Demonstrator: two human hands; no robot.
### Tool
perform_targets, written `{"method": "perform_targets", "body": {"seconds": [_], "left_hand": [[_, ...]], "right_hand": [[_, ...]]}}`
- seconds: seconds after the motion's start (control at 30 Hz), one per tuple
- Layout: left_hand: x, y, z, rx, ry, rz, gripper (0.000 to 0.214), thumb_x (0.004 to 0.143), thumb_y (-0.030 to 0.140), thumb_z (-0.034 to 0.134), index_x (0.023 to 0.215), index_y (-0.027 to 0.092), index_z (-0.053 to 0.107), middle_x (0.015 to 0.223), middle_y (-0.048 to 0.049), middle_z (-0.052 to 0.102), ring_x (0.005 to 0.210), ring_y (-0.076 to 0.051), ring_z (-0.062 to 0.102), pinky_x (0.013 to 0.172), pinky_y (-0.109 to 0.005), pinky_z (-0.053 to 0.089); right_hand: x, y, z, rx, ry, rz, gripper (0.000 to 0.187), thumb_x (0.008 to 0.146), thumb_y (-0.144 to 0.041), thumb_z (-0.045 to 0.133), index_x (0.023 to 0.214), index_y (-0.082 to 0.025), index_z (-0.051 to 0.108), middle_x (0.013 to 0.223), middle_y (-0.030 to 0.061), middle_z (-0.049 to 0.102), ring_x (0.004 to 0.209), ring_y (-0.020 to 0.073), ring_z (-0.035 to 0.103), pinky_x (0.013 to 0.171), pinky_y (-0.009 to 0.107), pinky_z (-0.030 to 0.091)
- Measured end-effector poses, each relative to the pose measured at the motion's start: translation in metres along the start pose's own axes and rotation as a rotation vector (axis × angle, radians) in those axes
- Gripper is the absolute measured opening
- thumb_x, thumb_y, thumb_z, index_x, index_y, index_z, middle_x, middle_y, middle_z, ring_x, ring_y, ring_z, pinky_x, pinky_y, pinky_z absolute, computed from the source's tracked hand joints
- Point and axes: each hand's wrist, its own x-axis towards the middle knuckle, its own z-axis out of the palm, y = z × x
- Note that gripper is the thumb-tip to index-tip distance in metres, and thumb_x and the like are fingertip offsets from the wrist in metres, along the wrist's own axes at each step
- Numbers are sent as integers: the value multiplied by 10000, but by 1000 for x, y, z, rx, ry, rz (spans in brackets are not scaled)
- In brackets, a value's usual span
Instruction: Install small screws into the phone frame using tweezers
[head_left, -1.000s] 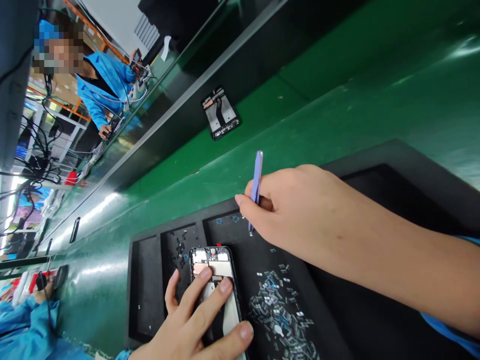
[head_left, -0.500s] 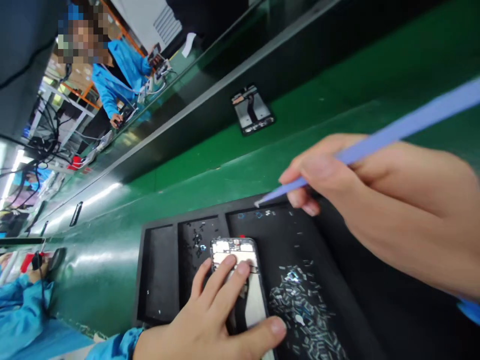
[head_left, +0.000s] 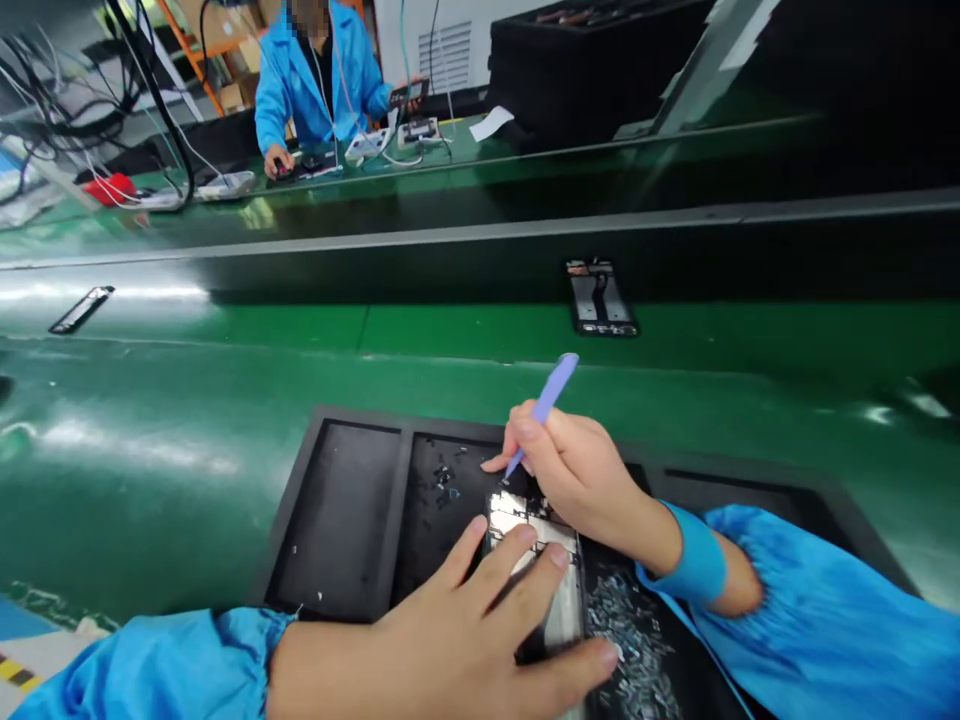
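My left hand [head_left: 480, 630] lies flat with fingers spread on an opened phone body [head_left: 517, 515] that rests in a black compartment tray [head_left: 337, 520]. My right hand [head_left: 570, 475] pinches purple tweezers [head_left: 544, 405], whose tip touches the top edge of the phone body. A heap of several small metal parts [head_left: 630, 625] lies in the tray just right of the phone. A few loose bits [head_left: 444, 477] sit in the middle compartment.
The tray sits on a green conveyor belt [head_left: 187, 400]. Another opened phone [head_left: 600, 297] lies on the belt beyond, and a dark phone [head_left: 81, 308] at far left. A person in a blue coat [head_left: 315, 75] works at the far bench among cables.
The view has swung level and pulled back. My right hand has come down from above the tray, bringing the tweezers' tip to the phone's top edge. My left hand stays on the phone.
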Motion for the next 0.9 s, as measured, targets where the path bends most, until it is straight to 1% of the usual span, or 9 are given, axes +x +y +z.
{"method": "perform_targets", "body": {"seconds": [0.07, 0.23, 0.3, 0.37, 0.5, 0.63, 0.73, 0.83, 0.9], "left_hand": [[0, 0, 1, -25, -10, 18, 612, 939, 403, 606, 1512, 276, 437, 1522, -207, 409, 1406, -433, 401, 1099, -589, 398], [1, 1, 3, -44, 62, -16, 522, 967, 359, 572, 1477, 281, 489, 1499, -209, 436, 1365, -424, 457, 1111, -585, 371], [1, 1, 5, -39, 82, -26, 513, 967, 355, 577, 1468, 283, 496, 1490, -199, 450, 1361, -416, 463, 1111, -576, 376], [1, 1, 8, -32, 88, -9, 536, 965, 371, 588, 1478, 264, 479, 1488, -210, 450, 1355, -423, 465, 1095, -576, 392], [0, 0, 10, -43, 70, 16, 586, 953, 383, 590, 1502, 238, 446, 1486, -237, 441, 1339, -439, 473, 1075, -601, 399], [0, -1, 8, -47, 56, 15, 568, 962, 413, 583, 1493, 247, 465, 1490, -237, 439, 1353, -439, 461, 1073, -598, 406], [1, -1, 6, -60, 46, 17, 541, 968, 407, 575, 1479, 255, 487, 1486, -232, 447, 1352, -431, 466, 1075, -601, 405], [2, -1, 7, -63, 43, 14, 523, 974, 406, 567, 1471, 257, 500, 1480, -231, 453, 1342, -440, 474, 1061, -606, 415], [2, -1, 8, -64, 57, 8, 511, 979, 396, 558, 1467, 254, 506, 1471, -230, 463, 1336, -442, 478, 1050, -600, 426]], "right_hand": [[-4, 3, -1, -16, 16, -15, 450, 1103, -425, 361, 750, -208, 538, 651, 1, 628, 614, 147, 704, 548, 241, 477], [-4, 1, -6, -171, -39, -212, 413, 1116, -346, 346, 799, -196, 564, 697, 17, 667, 614, 140, 649, 605, 262, 504], [-4, 3, -6, -207, -63, -263, 417, 1119, -336, 332, 813, -187, 572, 707, 26, 661, 620, 143, 636, 603, 268, 507], [-4, 5, -6, -220, -84, -303, 416, 1119, -321, 325, 833, -179, 590, 716, 29, 651, 625, 147, 621, 598, 272, 507], [-6, 9, -7, -183, -92, -330, 373, 1113, -287, 338, 897, -172, 620, 752, 34, 642, 651, 158, 607, 609, 286, 514], [-8, 10, -8, -183, -75, -307, 369, 1111, -272, 348, 882, -177, 621, 737, 20, 622, 626, 144, 594, 596, 275, 505], [-8, 9, -9, -189, -84, -327, 348, 1112, -264, 344, 905, -176, 609, 745, 26, 630, 652, 152, 599, 613, 281, 513], [-5, 5, -10, -205, -128, -366, 337, 1117, -284, 346, 922, -178, 599, 769, 38, 652, 670, 158, 615, 619, 285, 514], [-2, 2, -11, -224, -184, -386, 379, 1122, -328, 344, 882, -180, 597, 758, 39, 650, 647, 150, 612, 595, 274, 502]]}}
